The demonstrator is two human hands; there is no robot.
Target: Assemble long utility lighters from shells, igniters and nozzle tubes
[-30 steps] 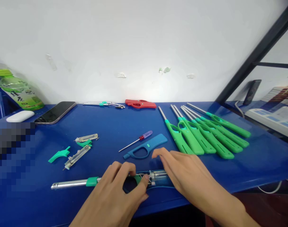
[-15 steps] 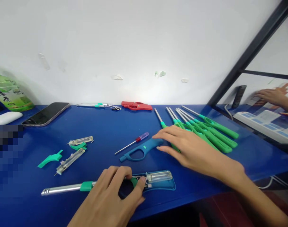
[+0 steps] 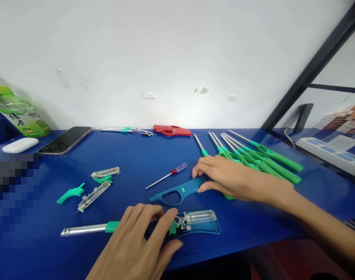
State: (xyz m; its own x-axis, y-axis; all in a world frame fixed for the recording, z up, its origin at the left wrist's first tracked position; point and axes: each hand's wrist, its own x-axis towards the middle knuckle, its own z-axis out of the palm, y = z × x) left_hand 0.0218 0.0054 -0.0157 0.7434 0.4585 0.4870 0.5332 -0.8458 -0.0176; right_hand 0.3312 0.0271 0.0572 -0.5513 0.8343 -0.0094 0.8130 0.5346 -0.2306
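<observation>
My left hand (image 3: 142, 241) is wrapped over an opened gas lighter (image 3: 202, 227) lying near the table's front edge. Its blue half-shell holds a clear fuel tank (image 3: 201, 216), white wires and a green part; a metal tube (image 3: 84, 230) with a green collar sticks out to the left. Just beyond lies the other blue lighter shell half (image 3: 189, 188). My right hand (image 3: 224, 175) pinches this half's right end between thumb and fingers. A screwdriver (image 3: 179, 168) with a purple and red handle lies behind the shell half.
Several green lighters (image 3: 271, 165) lie at the right, partly under my right hand. On the left are loose fuel tanks (image 3: 94, 195) and green triggers (image 3: 71, 192). A red lighter shell (image 3: 172, 131), a phone (image 3: 66, 140) and a bottle (image 3: 22, 112) are along the wall.
My right hand has closed on the end of the blue shell half, which has shifted slightly toward me. My left thumb has moved off the wires. The view has turned slightly left.
</observation>
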